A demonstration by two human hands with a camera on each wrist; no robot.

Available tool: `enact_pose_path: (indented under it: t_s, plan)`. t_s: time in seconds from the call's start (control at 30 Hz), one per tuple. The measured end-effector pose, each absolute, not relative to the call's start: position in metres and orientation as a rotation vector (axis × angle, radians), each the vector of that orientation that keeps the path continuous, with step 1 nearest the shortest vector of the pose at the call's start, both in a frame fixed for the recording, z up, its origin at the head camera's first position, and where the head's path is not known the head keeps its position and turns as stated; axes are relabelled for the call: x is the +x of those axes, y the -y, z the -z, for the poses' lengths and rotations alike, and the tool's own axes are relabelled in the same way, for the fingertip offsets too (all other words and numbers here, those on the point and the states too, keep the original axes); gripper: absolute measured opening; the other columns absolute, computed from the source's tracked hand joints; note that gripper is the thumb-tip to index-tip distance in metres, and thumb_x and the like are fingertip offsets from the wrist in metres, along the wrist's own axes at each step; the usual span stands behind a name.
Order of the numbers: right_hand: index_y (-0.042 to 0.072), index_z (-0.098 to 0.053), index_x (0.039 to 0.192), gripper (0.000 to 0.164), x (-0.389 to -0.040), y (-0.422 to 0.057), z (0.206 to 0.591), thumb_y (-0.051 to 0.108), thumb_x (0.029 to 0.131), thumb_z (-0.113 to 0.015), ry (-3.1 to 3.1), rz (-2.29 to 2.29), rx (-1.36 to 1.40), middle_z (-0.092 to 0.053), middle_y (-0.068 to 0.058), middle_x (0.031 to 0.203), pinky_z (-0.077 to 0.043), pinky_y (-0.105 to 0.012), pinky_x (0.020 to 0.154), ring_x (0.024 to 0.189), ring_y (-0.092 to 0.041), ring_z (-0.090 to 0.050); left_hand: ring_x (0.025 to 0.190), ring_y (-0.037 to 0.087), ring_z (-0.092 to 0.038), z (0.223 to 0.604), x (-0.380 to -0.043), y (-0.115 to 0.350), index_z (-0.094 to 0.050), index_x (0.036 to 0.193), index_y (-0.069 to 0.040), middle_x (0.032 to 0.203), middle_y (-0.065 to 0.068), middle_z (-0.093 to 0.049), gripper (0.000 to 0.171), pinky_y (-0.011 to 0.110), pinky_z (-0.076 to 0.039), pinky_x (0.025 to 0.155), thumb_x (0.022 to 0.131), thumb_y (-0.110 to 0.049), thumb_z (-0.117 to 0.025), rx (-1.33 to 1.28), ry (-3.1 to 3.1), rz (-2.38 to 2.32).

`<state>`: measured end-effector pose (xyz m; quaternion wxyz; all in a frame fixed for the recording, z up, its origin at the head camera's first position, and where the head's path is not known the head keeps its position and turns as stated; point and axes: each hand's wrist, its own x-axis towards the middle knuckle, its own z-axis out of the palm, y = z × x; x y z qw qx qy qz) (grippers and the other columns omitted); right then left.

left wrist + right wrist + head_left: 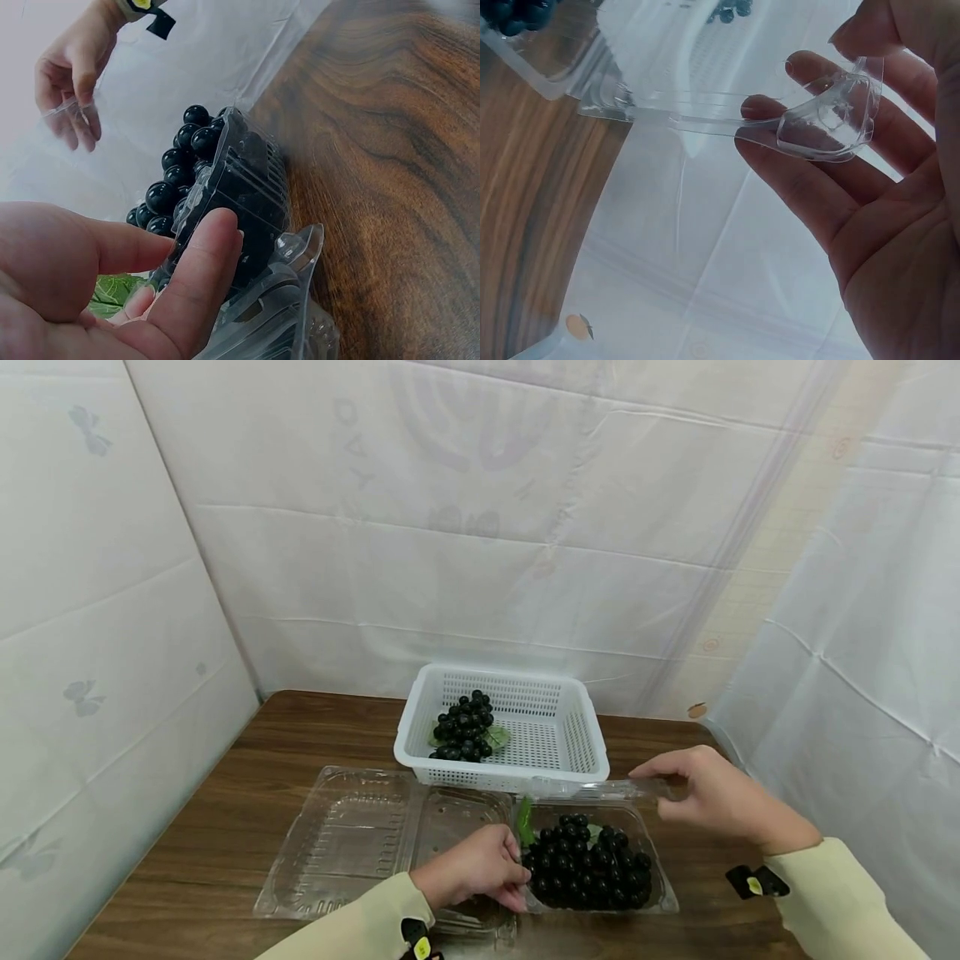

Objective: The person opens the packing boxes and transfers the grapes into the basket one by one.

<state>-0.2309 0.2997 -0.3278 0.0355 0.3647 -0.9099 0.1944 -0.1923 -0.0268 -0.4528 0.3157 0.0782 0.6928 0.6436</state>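
A bunch of black grapes (585,870) with green leaves (525,822) lies in a clear plastic clamshell box (666,903) at the right of the table. At the box's left side, my left hand (483,864) pinches the rim between thumb and finger; the left wrist view has the fingertips (217,232) right at the wall beside the grapes. My right hand (720,797) holds the corner of the raised clear lid (821,127), its fingers behind the plastic. The lid stands up along the box's far side, in front of the white basket.
Behind the box, a white perforated basket (510,674) holds another bunch of black grapes (465,727). A second clear clamshell box (352,839) lies opened flat on the left, close against the filled one. White sheets (450,543) enclose the wooden table (187,868) at the back and sides.
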Motion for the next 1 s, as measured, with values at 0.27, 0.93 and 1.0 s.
enact_pose_path:
  t_s: [0.27,0.93,1.0]
  plan:
    - [0.020,-0.079,0.107,0.037,-0.245,-0.303,0.321,-0.006,0.081,-0.075,2.729,-0.611,1.120,-0.077,0.010,0.098,-0.056,-0.021,0.061,0.077,0.005,-0.064,0.061,0.021,-0.072,0.455,-0.192,0.026,-0.050,0.101,0.004,0.078,0.017,-0.068,0.018,0.038,-0.065,0.064,0.093,0.010,-0.064,0.201,-1.795,-1.686]
    - [0.023,-0.078,0.106,0.045,-0.255,-0.313,0.313,-0.011,0.078,-0.070,2.737,-0.541,1.090,-0.077,0.010,0.100,-0.051,-0.020,0.060,0.076,0.004,-0.061,0.066,0.030,-0.075,0.460,-0.186,0.011,-0.049,0.096,0.000,0.077,0.015,-0.064,0.018,0.039,-0.066,0.066,0.093,0.011,-0.063,0.233,-1.762,-1.698]
    - [0.023,-0.078,0.107,0.045,-0.256,-0.315,0.313,-0.011,0.079,-0.070,2.750,-0.532,1.076,-0.077,0.010,0.101,-0.052,-0.020,0.061,0.079,0.003,-0.063,0.065,0.027,-0.074,0.461,-0.185,0.007,-0.049,0.096,0.000,0.077,0.015,-0.064,0.018,0.039,-0.066,0.067,0.093,0.012,-0.063,0.231,-1.748,-1.714]
